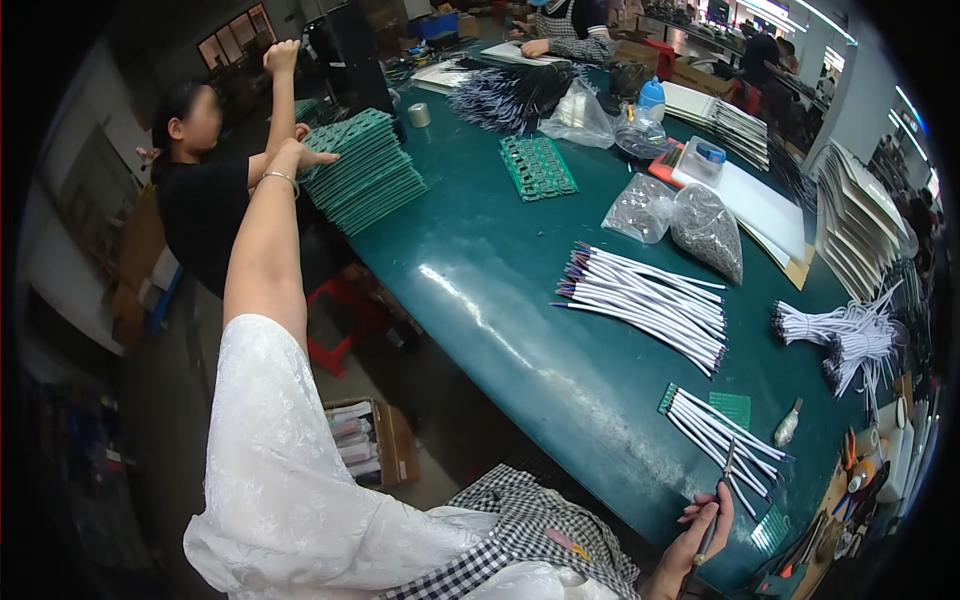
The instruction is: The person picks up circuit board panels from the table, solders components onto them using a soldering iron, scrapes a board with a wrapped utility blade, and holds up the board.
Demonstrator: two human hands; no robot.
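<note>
My left arm reaches far out to the left. My left hand (302, 155) is at the near left side of a tall stack of green circuit boards (365, 170), its thumb stretched out and apart from the other fingers, which are partly hidden. At the lower right, my right hand (702, 528) is closed around a soldering iron (711, 535), held like a pen. Its thin tip points up, over a bundle of white cables (715, 430) whose far ends meet a small green board (667, 398). A green board piece (732, 408) lies beside these cables.
More white cables (650, 305) lie mid-table, beyond them bags of small parts (707, 230) and a green panel (538, 167). A coiled cable bundle (845, 335) and tools (850, 470) line the right. A co-worker (205, 190) stands by the stack, one arm raised; another person (570, 30) works across the table.
</note>
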